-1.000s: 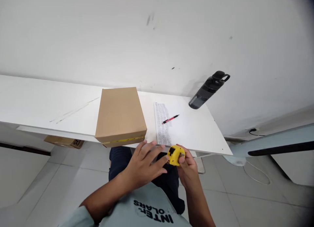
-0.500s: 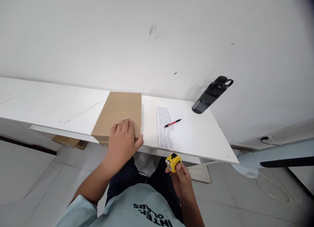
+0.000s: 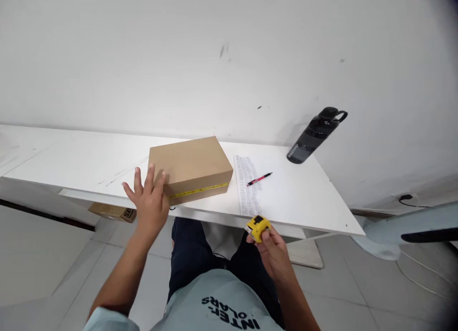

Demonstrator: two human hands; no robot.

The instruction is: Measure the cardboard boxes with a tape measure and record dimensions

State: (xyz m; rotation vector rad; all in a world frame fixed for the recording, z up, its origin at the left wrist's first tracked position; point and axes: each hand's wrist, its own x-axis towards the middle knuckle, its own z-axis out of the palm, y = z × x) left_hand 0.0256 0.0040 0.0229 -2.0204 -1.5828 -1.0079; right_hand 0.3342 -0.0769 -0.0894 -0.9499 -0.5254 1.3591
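One camera only, worn on the person's head, and it looked forward and down from above the lap. It sat close over both hands, the left hand (image 3: 150, 202) and right hand (image 3: 274, 254), faced the white table (image 3: 89, 161) and the wall (image 3: 179, 59) behind, with floor tiles at the edges.

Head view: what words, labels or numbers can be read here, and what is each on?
"INTER-" and "OLARS", upside down, first letters hidden: shirt.
White brand word on dark bottle: too blurred.
Printed sheet: too small.
Box under table: letters cut off.
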